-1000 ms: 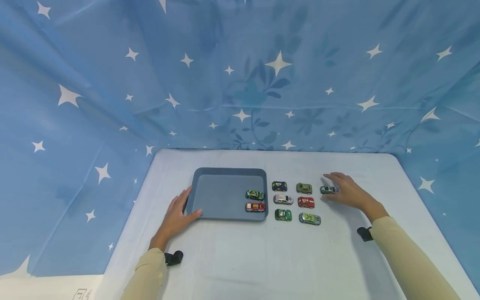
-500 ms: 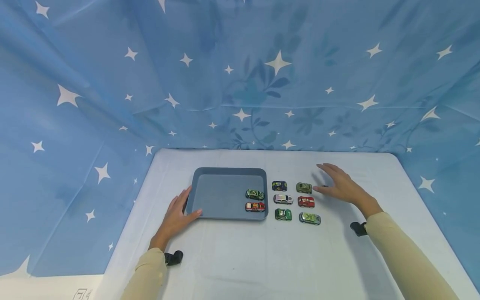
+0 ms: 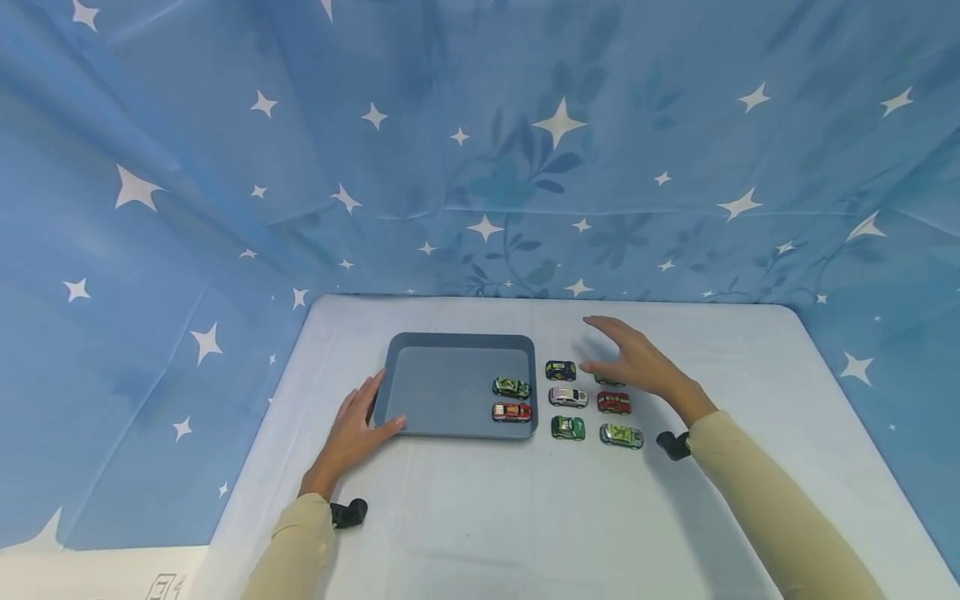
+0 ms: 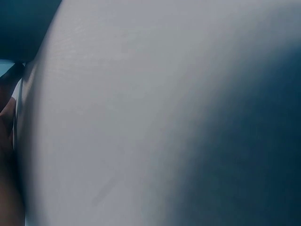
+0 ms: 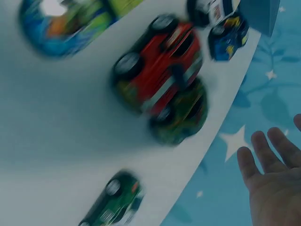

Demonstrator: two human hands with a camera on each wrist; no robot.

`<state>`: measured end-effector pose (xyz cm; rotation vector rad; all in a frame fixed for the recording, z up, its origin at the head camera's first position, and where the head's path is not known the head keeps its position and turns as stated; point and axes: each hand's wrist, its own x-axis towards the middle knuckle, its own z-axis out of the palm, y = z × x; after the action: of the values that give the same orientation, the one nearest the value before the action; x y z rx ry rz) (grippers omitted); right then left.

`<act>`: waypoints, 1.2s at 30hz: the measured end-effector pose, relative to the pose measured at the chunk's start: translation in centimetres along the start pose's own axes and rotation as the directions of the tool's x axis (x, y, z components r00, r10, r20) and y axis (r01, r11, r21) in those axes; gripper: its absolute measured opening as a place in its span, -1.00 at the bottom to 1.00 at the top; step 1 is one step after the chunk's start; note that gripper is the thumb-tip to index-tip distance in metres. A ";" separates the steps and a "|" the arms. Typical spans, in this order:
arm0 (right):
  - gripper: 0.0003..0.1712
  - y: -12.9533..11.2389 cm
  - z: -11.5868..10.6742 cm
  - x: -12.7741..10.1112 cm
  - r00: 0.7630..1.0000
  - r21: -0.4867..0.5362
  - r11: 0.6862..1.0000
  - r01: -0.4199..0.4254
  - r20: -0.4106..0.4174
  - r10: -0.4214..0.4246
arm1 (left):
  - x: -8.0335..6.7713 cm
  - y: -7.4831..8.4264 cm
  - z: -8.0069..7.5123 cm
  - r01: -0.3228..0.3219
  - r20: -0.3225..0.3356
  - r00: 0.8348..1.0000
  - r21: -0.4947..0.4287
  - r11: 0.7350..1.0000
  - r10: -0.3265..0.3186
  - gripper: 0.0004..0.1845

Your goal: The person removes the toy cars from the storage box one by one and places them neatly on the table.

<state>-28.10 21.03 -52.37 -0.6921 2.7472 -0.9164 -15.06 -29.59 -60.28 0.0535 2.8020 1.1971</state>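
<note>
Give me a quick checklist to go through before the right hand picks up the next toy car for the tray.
1. Right hand free: ok, fingers spread, nothing held, over the car rows.
2. Left hand steadying the tray: ok, it rests on the tray's near left corner.
3. Room in the tray: ok, only a green car and a red-orange car sit by its right wall.
4. Nearest cars reachable: ok, the dark blue car lies just left of the fingers, the red car just below the hand.
5. Olive car under the hand: cannot tell from the head view; the wrist view shows it beside the red car.
</note>
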 end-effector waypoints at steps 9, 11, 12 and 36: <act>0.01 -2.9 1.7 2.1 0.993 0.044 0.993 0.112 0.018 -0.113 | 0.0 0.2 -0.2 -0.010 0.000 1.000 0.000 1.000 0.010 0.07; -0.01 -3.5 1.9 2.4 0.992 0.060 0.991 0.121 0.027 -0.123 | 0.0 0.2 -0.2 -0.008 0.000 1.000 0.003 1.000 0.008 0.07; -0.01 -3.7 2.1 2.6 0.991 0.068 0.990 0.124 0.031 -0.126 | 0.0 0.1 -0.2 -0.008 0.000 1.000 0.003 1.000 0.008 0.07; -0.32 -7.5 6.5 5.0 0.950 0.014 0.958 0.288 0.124 -0.287 | 0.3 0.0 -0.2 -0.008 0.004 1.000 0.000 1.000 0.008 0.06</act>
<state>-27.81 9.95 -53.08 -1.1337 2.5811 -0.8859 -15.34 -29.77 -60.17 0.0674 2.8011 1.1969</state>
